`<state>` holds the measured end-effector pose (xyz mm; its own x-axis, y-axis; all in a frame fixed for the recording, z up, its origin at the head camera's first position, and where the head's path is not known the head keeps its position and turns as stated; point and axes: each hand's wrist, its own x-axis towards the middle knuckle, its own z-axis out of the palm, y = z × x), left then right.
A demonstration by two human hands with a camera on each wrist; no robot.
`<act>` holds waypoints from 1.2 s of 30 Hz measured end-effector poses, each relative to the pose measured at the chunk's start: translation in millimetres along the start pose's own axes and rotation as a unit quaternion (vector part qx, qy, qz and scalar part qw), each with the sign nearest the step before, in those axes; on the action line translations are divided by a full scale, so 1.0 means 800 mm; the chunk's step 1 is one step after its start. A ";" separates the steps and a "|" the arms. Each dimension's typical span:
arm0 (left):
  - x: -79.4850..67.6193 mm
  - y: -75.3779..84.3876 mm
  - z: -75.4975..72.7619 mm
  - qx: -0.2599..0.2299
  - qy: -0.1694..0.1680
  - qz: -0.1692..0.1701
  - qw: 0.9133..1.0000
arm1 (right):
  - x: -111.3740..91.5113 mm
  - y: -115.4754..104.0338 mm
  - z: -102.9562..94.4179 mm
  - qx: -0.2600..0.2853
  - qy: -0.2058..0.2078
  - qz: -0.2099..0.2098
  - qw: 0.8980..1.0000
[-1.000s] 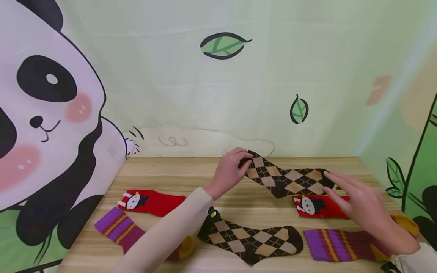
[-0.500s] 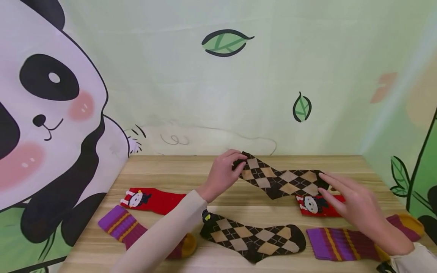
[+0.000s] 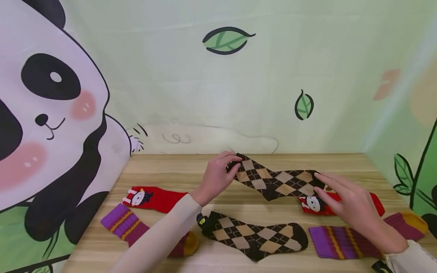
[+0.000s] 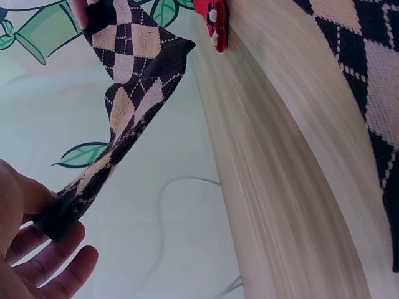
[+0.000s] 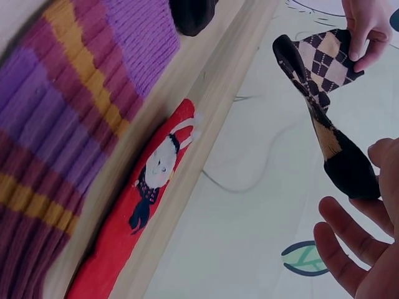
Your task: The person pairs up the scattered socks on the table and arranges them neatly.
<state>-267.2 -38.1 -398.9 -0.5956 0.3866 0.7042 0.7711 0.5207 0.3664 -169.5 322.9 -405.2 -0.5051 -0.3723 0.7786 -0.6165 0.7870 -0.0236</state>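
Observation:
A black, tan and grey argyle sock is held up above the far part of the table, stretched between two hands. My left hand pinches its cuff between thumb and fingers, as the left wrist view also shows. At the other end my right hand pinches the black toe; its remaining fingers are spread apart. A matching argyle sock lies flat nearer the front. Below my right hand lies a red sock with a white cartoon figure, partly covered by that hand.
At the left, another red sock and a purple, maroon and yellow striped sock lie partly under my left sleeve. A second striped sock lies at the right, beneath my right wrist. A panda-printed cloth hangs behind the wooden table.
Both hands have shifted slightly left in the view with the argyle sock still stretched between them. More of the right red sock shows. The view itself has drifted a little.

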 end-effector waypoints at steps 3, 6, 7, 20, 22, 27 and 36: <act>-0.003 0.000 -0.003 -0.005 0.006 -0.001 1.000 | 0.001 -0.002 0.002 0.007 0.000 0.003 1.000; -0.008 -0.002 -0.006 -0.009 0.009 -0.001 1.000 | 0.002 -0.005 0.005 0.018 0.004 0.002 1.000; -0.010 -0.002 -0.007 -0.010 0.009 -0.002 1.000 | 0.003 -0.006 0.006 0.019 0.004 0.001 1.000; -0.030 -0.007 -0.023 -0.019 0.014 -0.020 1.000 | 0.004 -0.017 0.018 0.033 0.005 0.009 0.999; -0.033 -0.008 -0.024 -0.018 0.013 -0.025 0.999 | 0.004 -0.018 0.019 0.034 0.002 0.009 0.999; -0.039 -0.009 -0.028 -0.010 0.020 -0.028 0.999 | 0.006 -0.020 0.020 0.034 -0.002 0.010 0.999; -0.044 -0.009 -0.033 -0.004 0.015 -0.033 0.999 | 0.007 -0.024 0.022 0.035 -0.002 0.005 0.999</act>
<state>-246.1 -75.3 -410.1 -0.6385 0.3286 0.6959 0.7322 0.5377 0.4180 -171.6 297.0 -411.4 -0.5139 -0.3668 0.7754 -0.6521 0.7544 -0.0753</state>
